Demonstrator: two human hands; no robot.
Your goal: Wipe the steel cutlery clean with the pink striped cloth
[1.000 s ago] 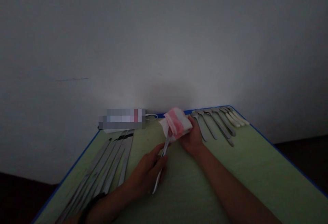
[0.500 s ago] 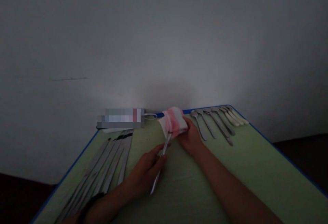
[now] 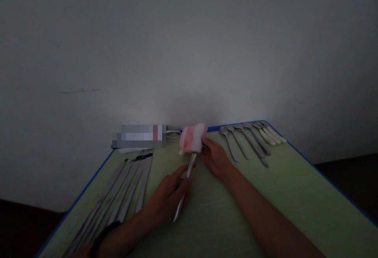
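In the middle of the head view, my left hand (image 3: 171, 195) is closed around the long shiny handle of a metal utensil (image 3: 180, 207), held at a slant above the table. A pink and white cloth (image 3: 191, 138) covers the utensil's far end, so its kind is hidden. My right hand (image 3: 215, 157) grips the cloth from the right side, its fingers partly out of sight behind the fabric. Right of that hand lie several metal spoons (image 3: 230, 144), side by side with their bowls toward the wall.
Several long flat metal utensils (image 3: 118, 189) lie along the left of the green table (image 3: 212, 218), partly under my left forearm. White-handled utensils (image 3: 268, 135) are at the back right. A blurred box-like object with a white cord (image 3: 174, 133) stands at the back left, against the wall.
My right hand and the cloth have shifted slightly left, and the cloth has turned around the utensil's end. My left hand has hardly moved.
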